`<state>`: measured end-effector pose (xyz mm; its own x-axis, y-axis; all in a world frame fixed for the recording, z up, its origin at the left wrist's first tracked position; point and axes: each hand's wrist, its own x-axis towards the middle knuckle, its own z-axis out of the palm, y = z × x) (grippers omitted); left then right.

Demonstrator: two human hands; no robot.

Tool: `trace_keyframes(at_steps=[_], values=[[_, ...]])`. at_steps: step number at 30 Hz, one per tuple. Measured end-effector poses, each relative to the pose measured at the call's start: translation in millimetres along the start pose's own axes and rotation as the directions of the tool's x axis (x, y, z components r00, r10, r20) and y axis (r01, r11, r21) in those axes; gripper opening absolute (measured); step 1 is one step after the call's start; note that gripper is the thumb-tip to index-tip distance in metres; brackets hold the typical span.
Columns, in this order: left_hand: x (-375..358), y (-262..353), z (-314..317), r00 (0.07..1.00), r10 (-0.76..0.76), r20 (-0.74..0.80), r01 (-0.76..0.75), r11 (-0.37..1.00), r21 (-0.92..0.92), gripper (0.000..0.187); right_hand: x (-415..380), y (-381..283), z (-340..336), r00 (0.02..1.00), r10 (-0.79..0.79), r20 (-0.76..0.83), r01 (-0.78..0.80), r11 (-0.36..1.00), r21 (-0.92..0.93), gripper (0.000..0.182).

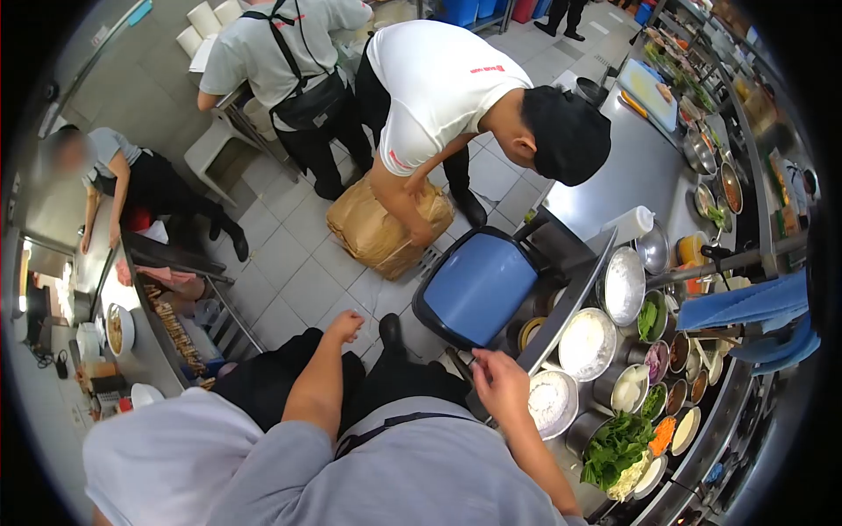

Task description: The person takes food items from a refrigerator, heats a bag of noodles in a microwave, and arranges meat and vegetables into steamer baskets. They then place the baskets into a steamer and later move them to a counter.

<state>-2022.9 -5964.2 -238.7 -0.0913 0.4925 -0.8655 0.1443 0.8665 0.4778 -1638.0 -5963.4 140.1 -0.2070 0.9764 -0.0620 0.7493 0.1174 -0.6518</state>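
My left hand (345,327) hangs in front of my body over the tiled floor, fingers curled in, and nothing shows in it. My right hand (502,383) is at the edge of the prep counter, its fingers loosely apart and holding nothing. Just beyond its fingertips stands a blue panel in a black frame (478,285). Close beside that hand on the counter are a metal bowl of white powder (550,401) and a second such bowl (588,344). Leafy greens (617,449) fill a pot nearer to me.
Ahead, a co-worker in a white shirt (447,79) bends with both hands on a large brown paper sack (386,228) on the floor. Another person (167,456) stands close at my left. Several ingredient pots line the right counter, below a blue cloth (745,302).
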Motion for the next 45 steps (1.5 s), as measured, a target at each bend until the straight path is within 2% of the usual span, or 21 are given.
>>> trace_keyframes(at_steps=[2,4,7,10,11,15,18,20,22,23,25,26,28,32,35,39,42,43,45], values=[[-2.2,-13.7,-29.1,0.997,-0.061,-0.038,0.059,0.998,-0.037,0.023,-3.1,-0.5,5.2,0.997,-0.063,-0.046,0.058,0.993,-0.104,0.015],[-7.1,-19.6,-52.5,0.99,-0.133,-0.046,0.128,0.986,-0.111,0.02,0.6,-7.5,4.8,0.999,-0.037,-0.037,0.032,0.991,-0.127,0.013],[11.1,-47.9,-77.4,0.981,-0.188,-0.053,0.182,0.978,-0.096,0.023,6.3,-5.6,7.0,0.998,-0.02,-0.067,0.01,0.988,-0.156,0.012],[7.1,-45.5,-82.1,0.978,-0.206,-0.041,0.205,0.978,-0.034,0.021,5.8,-5.7,6.7,0.997,-0.002,-0.075,-0.012,0.985,-0.173,0.01],[9.7,-44.0,-81.5,0.98,-0.195,-0.047,0.194,0.981,-0.022,0.021,4.4,-9.1,6.4,0.996,0.049,-0.072,-0.061,0.984,-0.168,0.008],[14.6,-32.3,-71.2,0.991,-0.134,-0.002,0.133,0.983,-0.128,0.02,1.9,-6.3,6.6,0.995,0.068,-0.072,-0.079,0.984,-0.157,0.008],[7.4,-14.2,-66.8,0.996,-0.09,-0.028,0.087,0.99,-0.112,0.02,1.3,-3.1,8.2,0.994,0.027,-0.102,-0.043,0.987,-0.153,0.011],[3.4,-8.1,-68.4,0.996,-0.089,-0.021,0.088,0.995,-0.056,0.02,2.6,-3.1,4.2,0.996,0.039,-0.076,-0.049,0.988,-0.144,0.011],[1.5,-2.7,-77.3,0.997,-0.07,-0.034,0.068,0.996,-0.052,0.019,6.9,-3.0,0.0,0.987,0.161,0.007,-0.161,0.985,-0.059,0.019],[-3.7,1.9,-82.5,0.998,-0.051,-0.034,0.049,0.998,-0.042,0.019,9.3,1.2,-0.4,0.988,0.153,0.009,-0.153,0.987,-0.046,0.019],[-17.4,9.6,-90.4,0.997,-0.034,-0.068,0.035,0.999,0.006,0.019,18.7,16.4,0.6,0.93,0.352,0.106,-0.367,0.879,0.303,0.032],[-21.6,15.4,-96.7,0.996,-0.019,-0.086,0.023,0.998,0.052,0.02,27.8,19.2,-0.2,0.931,0.341,0.132,-0.366,0.869,0.334,0.04],[-28.0,24.0,-109.9,0.991,0.007,-0.132,-0.004,1.0,0.026,0.021,42.9,19.6,0.2,0.93,0.334,0.154,-0.368,0.852,0.373,0.041],[-34.1,17.9,-117.8,0.983,0.011,-0.182,-0.028,0.996,-0.09,0.022,56.3,26.5,-6.0,0.942,0.238,0.238,-0.299,0.917,0.265,0.044],[-33.8,13.1,-147.7,0.973,-0.016,-0.231,-0.012,0.993,-0.119,0.022,65.6,27.0,-0.2,0.868,0.206,0.452,-0.317,0.93,0.184,0.048],[-18.4,-2.0,-180.0,0.971,-0.067,-0.229,0.028,0.985,-0.171,0.022,81.9,24.2,7.6,0.816,0.191,0.545,-0.256,0.966,0.044,0.05],[0.5,-15.6,-207.1,0.973,-0.1,-0.21,0.067,0.985,-0.157,0.023,105.4,15.2,22.4,0.798,0.231,0.556,-0.286,0.958,0.012,0.048],[5.4,-17.9,-217.5,0.968,-0.131,-0.214,0.087,0.975,-0.203,0.024,113.2,12.0,32.1,0.8,0.245,0.547,-0.298,0.955,0.008,0.048],[28.3,-13.8,-240.3,0.972,-0.138,-0.191,0.093,0.969,-0.228,0.025,133.0,5.5,57.0,0.81,0.209,0.548,-0.28,0.959,0.049,0.048]])
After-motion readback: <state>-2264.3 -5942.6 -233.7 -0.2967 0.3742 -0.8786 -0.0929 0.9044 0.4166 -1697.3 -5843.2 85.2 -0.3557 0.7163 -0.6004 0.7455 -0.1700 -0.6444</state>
